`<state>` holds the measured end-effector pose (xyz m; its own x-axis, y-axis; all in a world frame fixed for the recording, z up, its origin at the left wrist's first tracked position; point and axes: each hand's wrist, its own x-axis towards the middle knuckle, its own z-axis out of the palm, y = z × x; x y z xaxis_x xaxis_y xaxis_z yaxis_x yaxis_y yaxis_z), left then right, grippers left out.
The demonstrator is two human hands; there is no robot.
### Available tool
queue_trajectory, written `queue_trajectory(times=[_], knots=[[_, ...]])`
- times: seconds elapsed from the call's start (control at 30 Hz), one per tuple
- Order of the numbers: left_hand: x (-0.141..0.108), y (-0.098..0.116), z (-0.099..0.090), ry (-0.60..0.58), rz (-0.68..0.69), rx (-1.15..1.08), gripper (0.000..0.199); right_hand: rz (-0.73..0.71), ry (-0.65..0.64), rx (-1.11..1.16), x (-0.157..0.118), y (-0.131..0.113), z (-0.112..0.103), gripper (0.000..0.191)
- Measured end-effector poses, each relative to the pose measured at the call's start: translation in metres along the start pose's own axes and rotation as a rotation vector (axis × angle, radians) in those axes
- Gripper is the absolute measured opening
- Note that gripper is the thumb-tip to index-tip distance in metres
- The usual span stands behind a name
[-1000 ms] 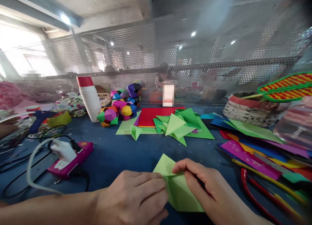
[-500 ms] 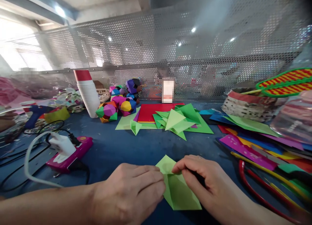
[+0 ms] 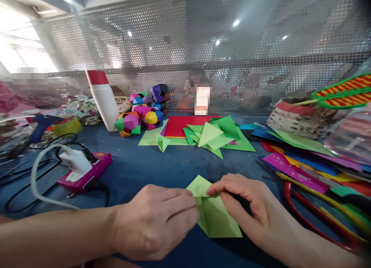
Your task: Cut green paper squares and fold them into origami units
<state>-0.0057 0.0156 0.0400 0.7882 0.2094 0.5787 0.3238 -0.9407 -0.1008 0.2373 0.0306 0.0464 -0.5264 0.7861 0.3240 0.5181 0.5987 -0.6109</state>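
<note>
A light green sheet of paper (image 3: 222,217) with creases and a folded-over flap lies on the blue table in front of me. My left hand (image 3: 160,219) is closed at the paper's left edge, its fingertips pressed together on it. From the right, my right hand (image 3: 251,204) bends over the sheet; its index fingertip touches the flap near the top, and its thumb rests by the right edge. Both palms are hidden. Beyond the hands, folded green paper pieces (image 3: 211,135) lie heaped beside a red paper stack (image 3: 176,125).
Left: a magenta power strip (image 3: 101,165) with cables, a blue glue gun (image 3: 40,130), stacked paper cups (image 3: 101,101) and colourful paper balls (image 3: 131,123). Right: coloured sheets (image 3: 292,171), a red-handled tool (image 3: 290,206), a woven basket (image 3: 295,121) and a clear bottle (image 3: 350,142). Perforated metal panels stand behind.
My view has tipped slightly downward, so everything sits higher in the picture. Both hands keep nearly the same place on the green paper; the left fingers look slightly straighter.
</note>
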Motion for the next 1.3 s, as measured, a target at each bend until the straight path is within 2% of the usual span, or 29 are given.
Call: queue_trajectory(times=[0.23,0.4,0.53,0.7,0.87,0.97,1.13,1.2,1.3], knots=[[0.003,-0.002,0.0,-0.118,-0.047,-0.071,0.021,-0.136,-0.088,-0.115,0.003,0.006,-0.005,0.035],[0.001,-0.002,-0.002,-0.106,-0.008,-0.085,0.022,-0.219,-0.243,-0.133,0.006,0.005,-0.021,0.04],[-0.001,-0.002,-0.002,-0.108,-0.004,-0.081,0.02,-0.288,-0.261,-0.204,0.004,0.003,-0.033,0.039],[-0.002,-0.002,-0.001,-0.11,-0.015,-0.122,0.022,-0.282,-0.366,-0.144,0.001,0.005,-0.028,0.035],[-0.004,0.002,-0.002,-0.123,-0.046,-0.096,0.025,-0.369,-0.369,-0.016,0.005,0.008,-0.026,0.028],[-0.009,0.002,-0.002,-0.189,0.046,-0.093,0.025,-0.278,-0.368,0.08,0.008,0.01,-0.03,0.023],[-0.006,0.0,-0.004,-0.218,0.1,-0.123,0.028,-0.121,-0.479,0.228,0.012,0.012,-0.034,0.009],[-0.001,-0.001,-0.005,-0.201,0.103,-0.143,0.027,-0.076,-0.457,0.241,0.012,0.012,-0.031,0.008],[0.004,-0.002,-0.004,-0.184,0.091,-0.207,0.025,-0.01,-0.352,0.218,0.01,0.012,-0.021,0.007]])
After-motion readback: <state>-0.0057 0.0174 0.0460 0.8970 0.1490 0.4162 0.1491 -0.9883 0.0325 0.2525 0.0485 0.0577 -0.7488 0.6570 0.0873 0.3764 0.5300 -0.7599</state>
